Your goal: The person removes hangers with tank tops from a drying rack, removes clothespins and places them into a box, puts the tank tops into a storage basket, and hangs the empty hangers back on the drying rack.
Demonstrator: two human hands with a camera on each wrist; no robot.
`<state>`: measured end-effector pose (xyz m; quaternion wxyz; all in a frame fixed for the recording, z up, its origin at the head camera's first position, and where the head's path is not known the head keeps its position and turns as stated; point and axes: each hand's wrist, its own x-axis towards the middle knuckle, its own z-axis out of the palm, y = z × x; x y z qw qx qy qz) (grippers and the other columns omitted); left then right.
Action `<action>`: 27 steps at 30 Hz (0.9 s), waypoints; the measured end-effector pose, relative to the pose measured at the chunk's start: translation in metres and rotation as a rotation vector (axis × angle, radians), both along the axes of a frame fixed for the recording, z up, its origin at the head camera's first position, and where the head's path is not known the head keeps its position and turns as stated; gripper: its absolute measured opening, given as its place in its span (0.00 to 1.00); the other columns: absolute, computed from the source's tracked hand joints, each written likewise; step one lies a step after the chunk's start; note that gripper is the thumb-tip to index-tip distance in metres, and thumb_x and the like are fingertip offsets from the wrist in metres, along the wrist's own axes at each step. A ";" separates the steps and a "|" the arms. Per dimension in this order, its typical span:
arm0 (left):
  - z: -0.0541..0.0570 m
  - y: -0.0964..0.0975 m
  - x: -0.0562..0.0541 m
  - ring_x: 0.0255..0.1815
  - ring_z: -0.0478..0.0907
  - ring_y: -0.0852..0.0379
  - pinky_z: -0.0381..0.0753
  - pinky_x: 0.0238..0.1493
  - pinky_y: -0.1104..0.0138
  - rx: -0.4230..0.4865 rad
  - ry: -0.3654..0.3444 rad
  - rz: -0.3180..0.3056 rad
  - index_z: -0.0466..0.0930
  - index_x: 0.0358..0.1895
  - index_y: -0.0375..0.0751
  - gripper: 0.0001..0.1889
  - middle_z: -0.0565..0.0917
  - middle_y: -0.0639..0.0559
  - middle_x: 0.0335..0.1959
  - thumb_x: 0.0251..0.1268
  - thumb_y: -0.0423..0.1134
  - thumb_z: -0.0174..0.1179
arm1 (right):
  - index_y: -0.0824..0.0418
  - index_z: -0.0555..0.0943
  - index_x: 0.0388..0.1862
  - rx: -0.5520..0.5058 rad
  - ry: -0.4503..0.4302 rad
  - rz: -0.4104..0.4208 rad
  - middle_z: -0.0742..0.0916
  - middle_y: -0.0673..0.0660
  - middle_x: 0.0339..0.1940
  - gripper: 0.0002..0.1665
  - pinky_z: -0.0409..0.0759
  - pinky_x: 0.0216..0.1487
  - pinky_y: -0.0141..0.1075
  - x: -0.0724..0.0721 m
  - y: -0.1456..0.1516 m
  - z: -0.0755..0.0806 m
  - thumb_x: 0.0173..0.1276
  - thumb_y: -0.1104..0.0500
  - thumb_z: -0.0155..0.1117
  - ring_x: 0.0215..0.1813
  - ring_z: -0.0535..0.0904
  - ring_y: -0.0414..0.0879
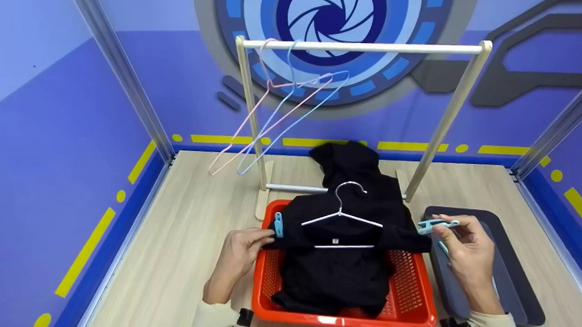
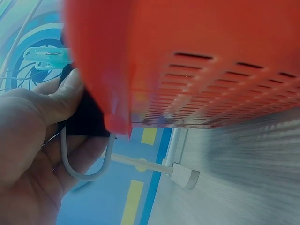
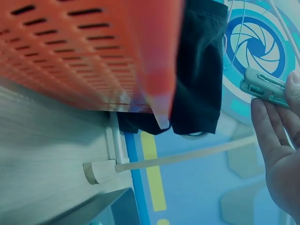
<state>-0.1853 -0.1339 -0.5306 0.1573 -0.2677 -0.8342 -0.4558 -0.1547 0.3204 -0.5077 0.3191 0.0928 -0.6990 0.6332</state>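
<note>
A black garment with a white hanger through its neck lies over the red basket. At the garment's left end, my left hand pinches the black cloth. Just by those fingertips, a light-blue clothespin is clipped on. A grey U-shaped wire end shows below the cloth in the left wrist view. My right hand pinches another light-blue clothespin between thumb and fingers. Its tip points at the garment's right end, just above it.
Behind the basket stands a rack with a pink hanger and a blue hanger on its left side. More black cloth drapes over the basket's back. A dark grey tray lies right of the basket. Walls enclose the table.
</note>
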 end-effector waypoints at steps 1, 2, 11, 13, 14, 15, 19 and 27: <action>0.000 0.000 0.000 0.41 0.90 0.55 0.89 0.43 0.62 0.002 0.003 0.000 0.92 0.46 0.32 0.12 0.92 0.48 0.40 0.66 0.18 0.66 | 0.86 0.77 0.50 0.004 -0.015 -0.019 0.91 0.60 0.46 0.17 0.84 0.49 0.26 0.000 0.001 0.001 0.62 0.88 0.65 0.50 0.89 0.43; 0.000 0.000 0.000 0.41 0.90 0.55 0.89 0.43 0.63 0.005 0.006 -0.001 0.93 0.46 0.32 0.11 0.92 0.48 0.40 0.66 0.18 0.66 | 0.86 0.77 0.51 0.007 -0.031 -0.037 0.91 0.60 0.46 0.18 0.84 0.49 0.27 0.001 0.001 0.003 0.62 0.87 0.65 0.50 0.89 0.43; -0.002 0.000 0.001 0.41 0.90 0.55 0.89 0.43 0.63 0.001 0.028 0.002 0.93 0.46 0.32 0.11 0.92 0.49 0.40 0.66 0.19 0.67 | 0.73 0.83 0.57 0.151 -0.214 -0.329 0.86 0.47 0.40 0.24 0.80 0.42 0.21 0.001 0.010 0.010 0.62 0.73 0.79 0.40 0.83 0.39; -0.002 -0.001 0.000 0.41 0.90 0.55 0.89 0.43 0.63 0.002 0.034 0.002 0.93 0.46 0.32 0.11 0.92 0.48 0.40 0.65 0.19 0.68 | 0.72 0.83 0.58 0.167 -0.245 -0.366 0.86 0.45 0.40 0.24 0.79 0.44 0.20 -0.001 0.015 0.011 0.64 0.70 0.80 0.42 0.83 0.38; -0.002 -0.001 0.000 0.41 0.90 0.55 0.89 0.44 0.63 0.002 0.033 0.002 0.93 0.46 0.33 0.11 0.92 0.48 0.40 0.65 0.19 0.68 | 0.71 0.83 0.58 0.170 -0.261 -0.381 0.86 0.44 0.40 0.24 0.78 0.45 0.19 -0.003 0.018 0.012 0.64 0.68 0.80 0.43 0.83 0.37; -0.002 -0.001 0.000 0.41 0.90 0.54 0.89 0.44 0.63 0.004 0.032 0.003 0.93 0.46 0.33 0.11 0.92 0.48 0.40 0.65 0.19 0.68 | 0.70 0.83 0.58 0.172 -0.276 -0.393 0.86 0.44 0.41 0.25 0.78 0.46 0.19 -0.004 0.021 0.012 0.65 0.67 0.80 0.43 0.83 0.37; -0.002 -0.001 0.001 0.41 0.90 0.54 0.89 0.44 0.63 0.013 0.020 0.003 0.92 0.46 0.32 0.12 0.92 0.47 0.41 0.65 0.18 0.67 | 0.66 0.83 0.61 0.193 -0.344 -0.420 0.85 0.42 0.42 0.26 0.76 0.46 0.19 -0.011 0.032 0.011 0.67 0.59 0.81 0.45 0.81 0.35; -0.002 0.001 0.000 0.41 0.91 0.53 0.89 0.44 0.64 0.026 0.035 -0.015 0.92 0.47 0.31 0.13 0.92 0.45 0.42 0.64 0.16 0.66 | 0.64 0.80 0.66 0.307 -0.471 -0.422 0.85 0.54 0.48 0.32 0.73 0.41 0.18 -0.029 0.047 0.005 0.70 0.49 0.78 0.43 0.77 0.31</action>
